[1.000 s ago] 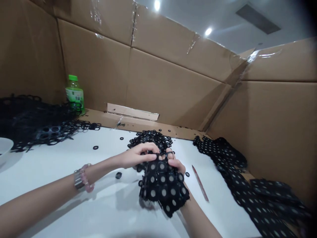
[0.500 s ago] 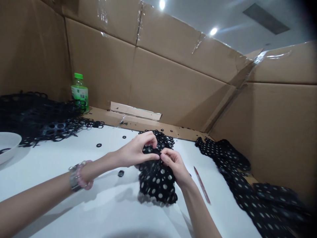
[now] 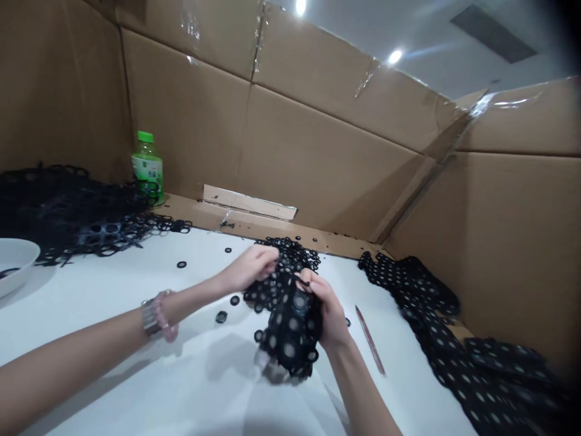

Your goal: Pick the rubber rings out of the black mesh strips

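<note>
A black perforated rubber sheet (image 3: pixel 290 330) with round holes hangs over the white table, small rings clinging to its edges. My right hand (image 3: pixel 327 306) pinches its upper edge between thumb and fingers. Left of it, my left hand (image 3: pixel 254 266) is closed in a fist beside a heap of small black rings (image 3: pixel 293 254); whatever it holds, if anything, is hidden. A bracelet and a watch-like band circle my left wrist. Loose black rings (image 3: pixel 235 300) and a dark nut-shaped piece (image 3: pixel 221 317) lie on the table near the sheet.
A red pen-like tool (image 3: pixel 370 339) lies to the right. Perforated black strips (image 3: pixel 426 327) run along the right side. Far left are a tangled heap of black web scrap (image 3: pixel 68 206), a white bowl (image 3: pixel 27 254) and a green-capped bottle (image 3: pixel 147 169). Cardboard walls (image 3: pixel 318 139) enclose the table.
My left hand has come away from the sheet to the left and closed into a fist. The sheet has swung and twisted, still pinched in my right hand.
</note>
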`<act>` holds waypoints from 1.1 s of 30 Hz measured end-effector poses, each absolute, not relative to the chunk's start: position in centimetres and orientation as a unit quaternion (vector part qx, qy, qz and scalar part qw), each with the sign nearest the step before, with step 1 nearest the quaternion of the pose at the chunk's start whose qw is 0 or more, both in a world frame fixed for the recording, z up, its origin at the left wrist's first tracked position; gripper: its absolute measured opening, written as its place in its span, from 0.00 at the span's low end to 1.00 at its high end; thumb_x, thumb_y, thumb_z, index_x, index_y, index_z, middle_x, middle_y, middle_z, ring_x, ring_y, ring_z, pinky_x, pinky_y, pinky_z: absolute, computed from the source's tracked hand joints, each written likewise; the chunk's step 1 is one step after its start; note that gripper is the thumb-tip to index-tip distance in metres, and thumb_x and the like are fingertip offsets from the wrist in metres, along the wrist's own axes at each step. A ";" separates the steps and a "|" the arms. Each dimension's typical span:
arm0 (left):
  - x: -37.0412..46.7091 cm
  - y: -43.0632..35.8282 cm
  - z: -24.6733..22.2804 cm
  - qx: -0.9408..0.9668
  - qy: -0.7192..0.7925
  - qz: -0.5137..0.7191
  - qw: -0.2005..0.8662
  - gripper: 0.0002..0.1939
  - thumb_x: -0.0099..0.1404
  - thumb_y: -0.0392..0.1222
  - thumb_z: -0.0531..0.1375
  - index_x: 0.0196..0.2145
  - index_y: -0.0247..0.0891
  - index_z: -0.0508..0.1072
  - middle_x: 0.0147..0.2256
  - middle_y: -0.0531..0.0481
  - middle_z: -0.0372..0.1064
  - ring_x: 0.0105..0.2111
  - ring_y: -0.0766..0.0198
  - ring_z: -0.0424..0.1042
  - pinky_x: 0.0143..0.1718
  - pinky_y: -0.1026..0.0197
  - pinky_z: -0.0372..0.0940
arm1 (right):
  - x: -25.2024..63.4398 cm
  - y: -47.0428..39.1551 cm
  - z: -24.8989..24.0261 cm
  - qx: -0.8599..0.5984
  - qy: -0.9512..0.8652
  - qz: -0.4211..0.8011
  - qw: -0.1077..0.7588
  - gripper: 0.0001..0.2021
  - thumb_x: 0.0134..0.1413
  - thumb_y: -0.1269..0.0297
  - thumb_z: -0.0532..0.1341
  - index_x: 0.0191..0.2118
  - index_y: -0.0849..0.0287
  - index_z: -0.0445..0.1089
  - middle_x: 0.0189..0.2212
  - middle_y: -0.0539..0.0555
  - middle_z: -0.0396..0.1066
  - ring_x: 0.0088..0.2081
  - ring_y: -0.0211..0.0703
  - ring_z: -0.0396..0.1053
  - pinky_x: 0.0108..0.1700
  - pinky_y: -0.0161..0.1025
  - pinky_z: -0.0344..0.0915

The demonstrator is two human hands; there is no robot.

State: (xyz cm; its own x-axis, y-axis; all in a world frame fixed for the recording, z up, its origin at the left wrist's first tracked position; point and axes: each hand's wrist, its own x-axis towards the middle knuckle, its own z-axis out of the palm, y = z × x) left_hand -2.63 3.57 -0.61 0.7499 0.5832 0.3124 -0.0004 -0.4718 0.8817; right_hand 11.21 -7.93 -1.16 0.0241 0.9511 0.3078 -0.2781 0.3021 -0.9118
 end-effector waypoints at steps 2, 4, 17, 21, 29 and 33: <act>-2.6 5.3 -1.6 0.809 0.226 0.338 0.425 0.16 0.64 0.45 0.43 0.19 0.38 0.50 0.18 0.58 0.46 0.18 0.70 0.49 0.20 0.67 0.47 | 10.9 -7.9 -1.2 -0.299 -0.456 0.522 0.656 0.14 0.48 0.59 0.54 0.20 0.57 0.51 0.19 0.46 0.45 0.22 0.36 0.44 0.25 0.33 0.48; -2.7 6.7 -2.8 0.848 0.248 0.330 0.331 0.15 0.63 0.45 0.46 0.21 0.38 0.54 0.20 0.56 0.54 0.21 0.68 0.55 0.24 0.65 0.50 | 10.6 -7.8 -1.4 -0.291 -0.434 0.542 0.658 0.16 0.46 0.59 0.57 0.19 0.57 0.48 0.19 0.45 0.44 0.22 0.35 0.43 0.24 0.33 0.47; -3.2 -0.1 1.1 0.916 0.086 0.283 0.271 0.20 0.61 0.50 0.53 0.19 0.38 0.50 0.16 0.60 0.46 0.17 0.72 0.46 0.19 0.66 0.44 | 9.9 -7.9 -2.7 -0.319 -0.432 0.511 0.671 0.18 0.40 0.64 0.61 0.19 0.57 0.46 0.19 0.46 0.47 0.25 0.37 0.50 0.29 0.33 0.53; -3.2 -0.3 0.8 0.923 0.086 0.254 0.277 0.15 0.65 0.43 0.47 0.22 0.38 0.52 0.18 0.58 0.51 0.18 0.71 0.51 0.21 0.66 0.47 | 9.6 -8.0 -2.1 -0.341 -0.404 0.506 0.682 0.18 0.40 0.63 0.60 0.20 0.57 0.44 0.19 0.45 0.46 0.24 0.37 0.50 0.29 0.33 0.54; -3.7 -0.1 0.6 0.930 0.091 0.238 0.263 0.16 0.63 0.50 0.50 0.23 0.38 0.52 0.21 0.57 0.53 0.21 0.70 0.52 0.23 0.65 0.48 | 9.8 -7.9 -2.1 -0.310 -0.413 0.549 0.657 0.16 0.43 0.65 0.60 0.21 0.57 0.47 0.20 0.46 0.51 0.26 0.37 0.53 0.30 0.33 0.53; -3.0 0.1 0.1 0.906 0.090 0.251 0.329 0.15 0.66 0.44 0.43 0.23 0.37 0.54 0.21 0.56 0.54 0.22 0.69 0.55 0.24 0.66 0.51 | 10.1 -7.9 -2.0 -0.321 -0.398 0.553 0.657 0.16 0.42 0.66 0.60 0.21 0.57 0.46 0.20 0.45 0.47 0.23 0.35 0.49 0.28 0.32 0.52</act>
State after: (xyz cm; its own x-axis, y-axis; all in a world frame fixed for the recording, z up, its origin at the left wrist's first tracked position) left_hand -2.99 0.10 0.10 0.8577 0.3283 0.3958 -0.0027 -0.7668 0.6418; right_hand 10.09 -7.87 -1.96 0.0703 0.9833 0.1678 -0.4719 0.1810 -0.8629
